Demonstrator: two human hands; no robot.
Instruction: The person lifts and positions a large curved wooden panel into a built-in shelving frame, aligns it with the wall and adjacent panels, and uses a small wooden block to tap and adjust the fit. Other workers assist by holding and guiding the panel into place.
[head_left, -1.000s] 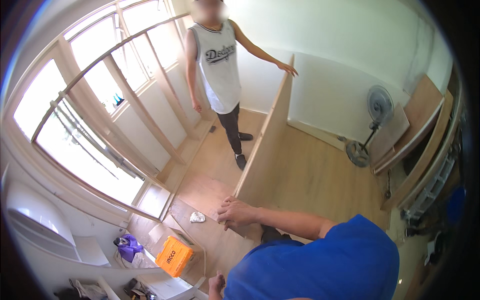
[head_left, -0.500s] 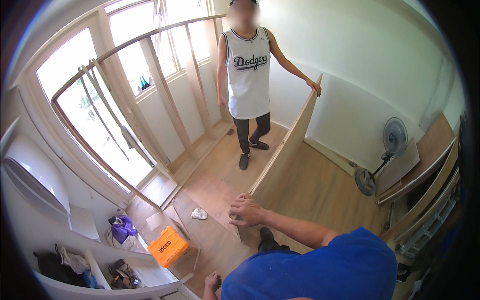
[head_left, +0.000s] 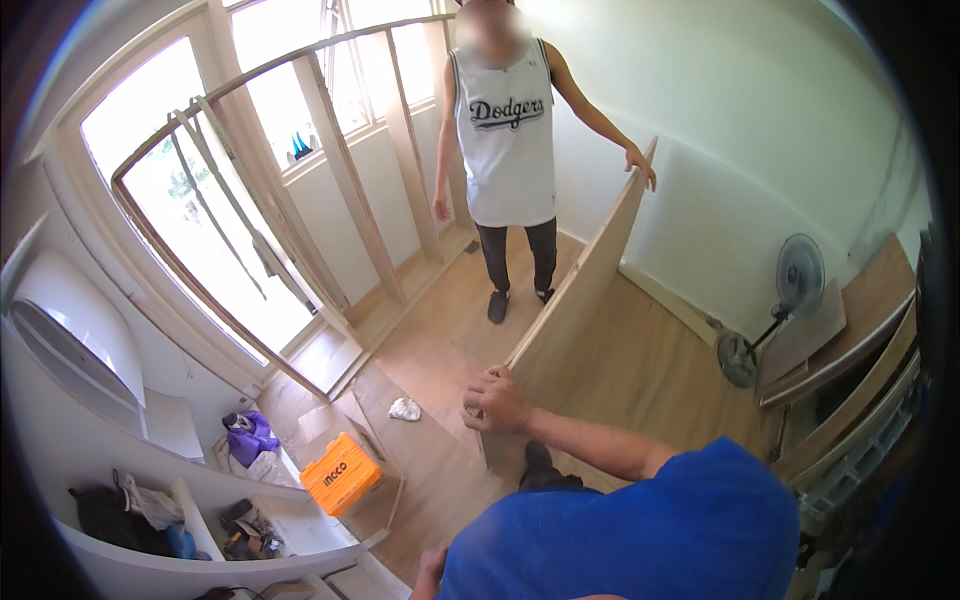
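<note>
A large wooden panel stands on its long edge on the floor, running away from me. My right hand is closed over the top corner at its near end. At the far end, a co-worker in a white sleeveless jersey rests one hand on the panel's top edge. The co-worker's other arm hangs down. My left hand is low beside my blue shirt, away from the panel, its fingers mostly hidden.
An orange case sits on the floor left of me, near a crumpled white lump. A wooden frame stands before the windows. At right are a fan and leaning boards. Shelves hold tools and cloths.
The co-worker's feet have come together in a more upright stance. My right hand keeps its hold on the panel. My left hand now shows less, and the view has shifted slightly.
</note>
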